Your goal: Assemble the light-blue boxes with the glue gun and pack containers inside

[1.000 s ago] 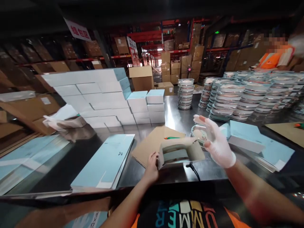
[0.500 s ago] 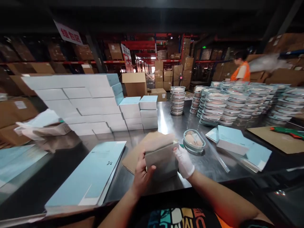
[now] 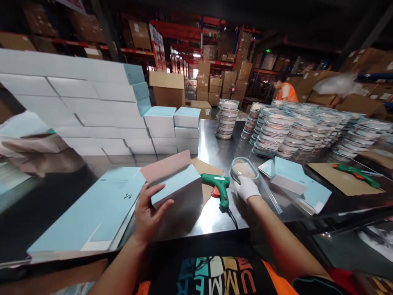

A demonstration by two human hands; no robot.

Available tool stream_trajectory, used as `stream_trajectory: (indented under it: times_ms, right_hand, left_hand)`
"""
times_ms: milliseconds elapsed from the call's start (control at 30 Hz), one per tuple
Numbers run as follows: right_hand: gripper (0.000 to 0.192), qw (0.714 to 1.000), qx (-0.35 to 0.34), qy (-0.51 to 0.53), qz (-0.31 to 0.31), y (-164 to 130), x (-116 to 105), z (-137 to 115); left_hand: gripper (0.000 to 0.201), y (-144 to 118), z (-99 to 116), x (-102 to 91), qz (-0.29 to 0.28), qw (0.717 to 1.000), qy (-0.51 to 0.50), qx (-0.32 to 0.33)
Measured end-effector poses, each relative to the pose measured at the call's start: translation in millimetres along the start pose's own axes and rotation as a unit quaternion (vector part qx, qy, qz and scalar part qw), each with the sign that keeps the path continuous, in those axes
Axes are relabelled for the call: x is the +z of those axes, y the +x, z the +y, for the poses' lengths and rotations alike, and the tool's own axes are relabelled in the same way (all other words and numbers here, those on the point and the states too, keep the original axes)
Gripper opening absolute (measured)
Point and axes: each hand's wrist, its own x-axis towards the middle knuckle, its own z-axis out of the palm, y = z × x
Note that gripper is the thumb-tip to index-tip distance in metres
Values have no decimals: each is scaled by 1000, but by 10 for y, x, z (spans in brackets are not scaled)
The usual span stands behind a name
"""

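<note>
I am reading big coloured letters on the black shirt (image 3: pixel 227 278) at the bottom edge; upside down from this camera, they are showing "UMME" and part of one more letter. A small dark mark is standing on the flat light blue sheet (image 3: pixel 92 217) lying on the desk (image 3: pixel 215 151), but I cannot read it. Labels on the far cartons (image 3: pixel 167 88) are looking too small to read.

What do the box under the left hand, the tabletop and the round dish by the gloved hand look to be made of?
Box: matte pale-blue paperboard, judging by its creased flap and sharp folded edges.
Tabletop: bare metal, probably stainless steel; it mirrors the lights and stacked boxes.
Round dish: clear glossy plastic or glass, undecidable here; its contents show through.
</note>
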Motion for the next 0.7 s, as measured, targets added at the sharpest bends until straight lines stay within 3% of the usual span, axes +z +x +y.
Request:
stream_trajectory:
  times_ms: [100,300,500,567,700]
  right_hand:
    - [31,999,16,-40,-21,28,119,-43]
    - [64,995,8,-6,-103,-15,371,-415]
    - [85,991,16,75,-108,-131,400,-365]
    - [80,990,25,106,-86,-156,439,-315]
    - [38,979,6,204,-10,-175,463,-214]
  left_hand:
    - [43,-38,-105,-19,-21,1000,1,15]
    - [48,-75,-166,32,-24,1000,-12,15]
    - [55,-32,-183,102,-14,999,-12,-39]
    - [59,24,-171,151,-13,998,-22,-54]
    - [66,231,-97,229,-29,992,-73,-100]
